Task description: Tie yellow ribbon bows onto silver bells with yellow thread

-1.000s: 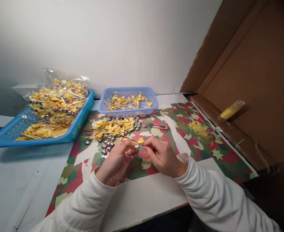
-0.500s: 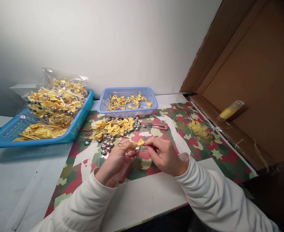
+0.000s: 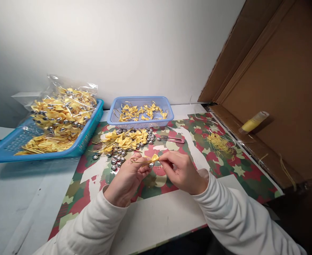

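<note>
Between my hands is a yellow ribbon bow (image 3: 155,157) with a gold cord loop (image 3: 138,162) at its left and a small silver bell (image 3: 151,165) hanging under it. My left hand (image 3: 129,177) is closed, thumb and fingers pinching the cord close to the bow. The fingers of my right hand (image 3: 179,172) pinch the bow's right end. Just beyond them lies a heap of yellow bows with gold cords (image 3: 129,139), with loose silver bells (image 3: 116,163) around it. Thread snips with a pink handle (image 3: 175,140) rest right of the heap.
A light-blue basket (image 3: 140,124) with several bows stands at the back. On the left, a blue basket (image 3: 92,132) holds bows and a clear bag of belled bows (image 3: 65,106). Yellow thread scraps (image 3: 219,143) lie at right, near a cardboard wall (image 3: 272,78) and a yellow tube (image 3: 254,122).
Both hands keep their pinch on the bow and have barely moved. The bow has shifted very slightly, with its yellow ribbon turned a little.
</note>
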A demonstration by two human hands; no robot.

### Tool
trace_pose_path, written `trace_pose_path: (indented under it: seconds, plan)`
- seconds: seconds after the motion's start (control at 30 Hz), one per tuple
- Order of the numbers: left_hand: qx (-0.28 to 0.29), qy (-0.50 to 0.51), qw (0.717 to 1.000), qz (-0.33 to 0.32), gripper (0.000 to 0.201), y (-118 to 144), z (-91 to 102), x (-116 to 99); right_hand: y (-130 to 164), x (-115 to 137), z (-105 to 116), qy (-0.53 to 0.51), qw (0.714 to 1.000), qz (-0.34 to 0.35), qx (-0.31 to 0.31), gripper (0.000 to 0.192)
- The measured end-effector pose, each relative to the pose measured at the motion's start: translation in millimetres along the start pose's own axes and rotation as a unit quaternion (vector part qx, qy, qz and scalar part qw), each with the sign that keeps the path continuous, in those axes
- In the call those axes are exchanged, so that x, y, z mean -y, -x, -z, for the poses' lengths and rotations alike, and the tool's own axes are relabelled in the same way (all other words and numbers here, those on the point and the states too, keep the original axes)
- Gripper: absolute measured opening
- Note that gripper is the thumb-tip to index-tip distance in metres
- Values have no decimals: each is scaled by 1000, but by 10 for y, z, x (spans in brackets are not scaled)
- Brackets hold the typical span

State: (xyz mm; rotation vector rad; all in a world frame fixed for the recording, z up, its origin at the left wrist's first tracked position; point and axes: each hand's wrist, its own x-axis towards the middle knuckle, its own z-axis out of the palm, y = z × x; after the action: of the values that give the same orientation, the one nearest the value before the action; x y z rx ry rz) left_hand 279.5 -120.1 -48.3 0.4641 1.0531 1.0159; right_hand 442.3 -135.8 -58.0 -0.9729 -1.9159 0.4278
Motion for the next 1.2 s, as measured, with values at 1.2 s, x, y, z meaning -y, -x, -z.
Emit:
trace_pose_path:
  seconds: [1.2]
  plan:
    - [12, -40, 998, -55, 45, 11, 37, 73, 3, -43, -4, 36, 998, 46, -27, 16]
